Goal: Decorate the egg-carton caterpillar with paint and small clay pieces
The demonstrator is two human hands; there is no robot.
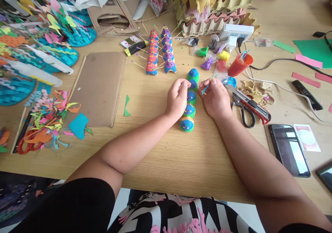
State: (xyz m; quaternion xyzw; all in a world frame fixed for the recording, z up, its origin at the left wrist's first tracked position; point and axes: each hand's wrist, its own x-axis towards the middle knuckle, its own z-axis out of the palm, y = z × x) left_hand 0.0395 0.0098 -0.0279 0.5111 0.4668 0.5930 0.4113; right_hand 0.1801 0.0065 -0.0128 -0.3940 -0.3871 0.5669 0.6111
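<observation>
A row of blue-and-green egg-carton cups (191, 96) runs away from me along the table; the nearer ones have small faces on them. My left hand (177, 98) is closed in a pinch at the left of the row, its fingertips by one of the farther cups. Whatever is between those fingertips is too small to make out. On the other side, my right hand (215, 98) is closed around a thin blue modelling tool (205, 89), which slants out past the fingers. Two finished-looking rows, red-and-blue cups (151, 58) and purple-and-blue cups (168, 54), stand behind with pins stuck in them.
Right of my hand lie scissors (247, 113), a red utility knife (252, 105), carton scraps (255, 91) and a phone (289, 150). An orange cup (240, 64) holds blue tools near bagged clay (207, 63). Cardboard (97, 87) and paper scraps (52, 118) lie left; egg trays (212, 4) stack behind.
</observation>
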